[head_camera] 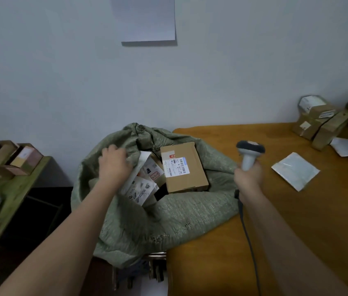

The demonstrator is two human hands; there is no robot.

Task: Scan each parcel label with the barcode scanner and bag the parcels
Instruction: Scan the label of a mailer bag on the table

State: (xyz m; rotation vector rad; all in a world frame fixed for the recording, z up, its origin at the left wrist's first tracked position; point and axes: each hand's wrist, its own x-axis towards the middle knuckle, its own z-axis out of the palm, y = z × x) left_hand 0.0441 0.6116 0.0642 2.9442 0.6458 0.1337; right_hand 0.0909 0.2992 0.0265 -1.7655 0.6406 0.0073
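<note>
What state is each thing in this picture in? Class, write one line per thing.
Green sack: mouth open, parcels inside.
Cardboard box: closed, label up, in the sack.
Barcode scanner: held upright by the right hand.
Left hand: on the sack's edge.
White mailer: flat on the table.

A green woven bag (168, 210) slumps open against the tabletop edge, holding a brown box (184, 167) lying label-up beside several white mailers (145, 184). A grey scanner (250, 153) stands upright, its cord trailing down. More boxes (322, 124) and flat white parcels (295, 170) lie on the tabletop.
</note>
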